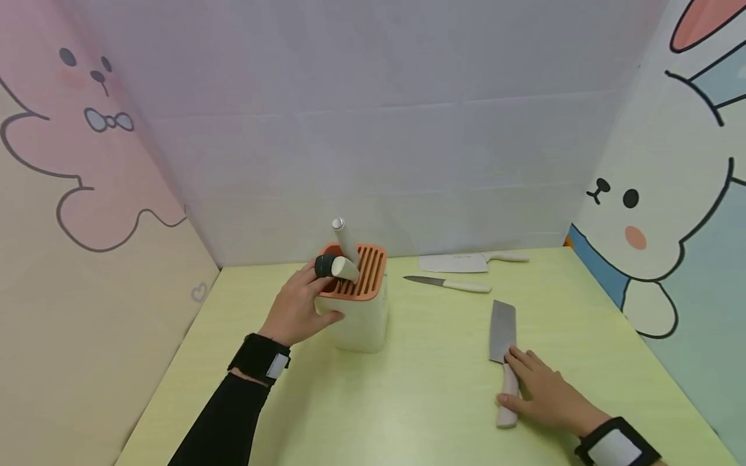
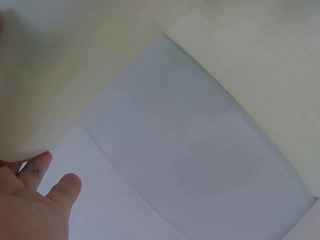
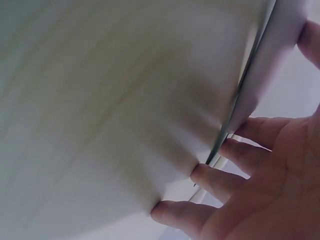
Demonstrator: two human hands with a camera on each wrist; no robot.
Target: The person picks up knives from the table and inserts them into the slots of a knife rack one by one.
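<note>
My left hand (image 1: 300,307) is at the left side of a cream knife block (image 1: 364,323) with an orange slotted top, its fingers at the rim and its thumb extended in front. A black-and-white handle (image 1: 338,266) leans out of the top beside those fingers, and a silver-ended handle (image 1: 344,236) stands up behind it. In the left wrist view the fingertips (image 2: 37,167) meet the block's rim. My right hand (image 1: 544,391) holds the pale handle of a cleaver (image 1: 502,330) lying flat, thumb across the handle. In the right wrist view the other fingertips (image 3: 162,207) touch the tabletop.
Behind the cleaver, a small paring knife (image 1: 460,285) and a broad white-handled kitchen knife (image 1: 454,262) lie on the yellow-green table (image 1: 431,388). A pale back wall (image 1: 396,149) and cartoon-printed side panels enclose the table.
</note>
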